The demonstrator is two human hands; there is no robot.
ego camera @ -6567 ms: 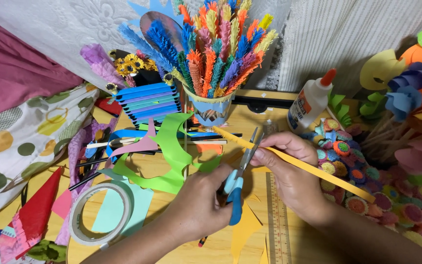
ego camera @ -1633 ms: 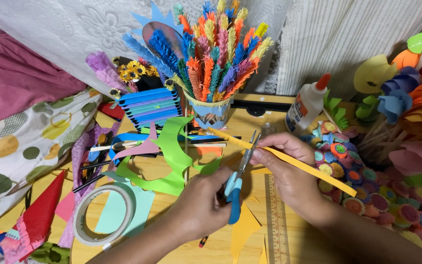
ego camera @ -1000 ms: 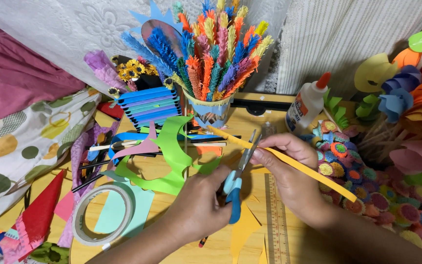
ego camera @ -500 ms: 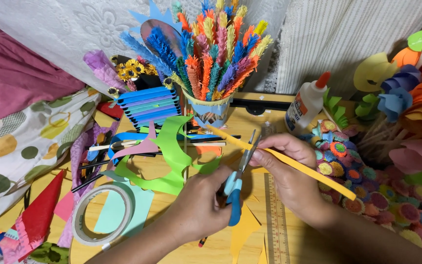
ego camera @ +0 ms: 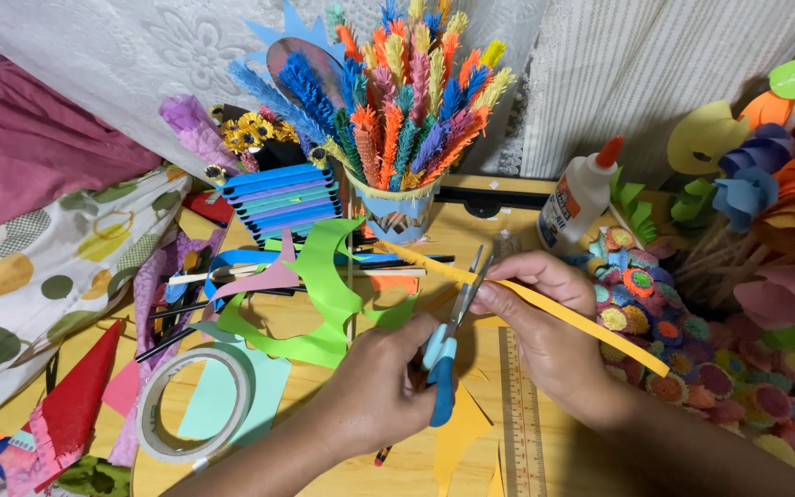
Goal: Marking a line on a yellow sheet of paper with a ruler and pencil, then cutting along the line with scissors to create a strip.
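Observation:
My left hand (ego camera: 374,382) grips a pair of scissors with blue handles (ego camera: 441,368). The blades point up and away and meet the edge of a long yellow paper strip (ego camera: 591,327). My right hand (ego camera: 545,322) pinches that strip near the blades. The strip runs from the paper cup down to the right, over the paper flowers. Both hands hover over a yellow board on the table.
A cup of coloured paper feathers (ego camera: 397,212) stands behind the hands, and a glue bottle (ego camera: 579,193) to its right. A tape roll (ego camera: 197,405) and green paper cutout (ego camera: 324,285) lie at left. A ruler (ego camera: 520,414) lies under my right wrist. Paper flowers (ego camera: 655,304) crowd the right.
Both hands, the scissors and the strip stay almost where they were. The strip has shifted only slightly between the blades.

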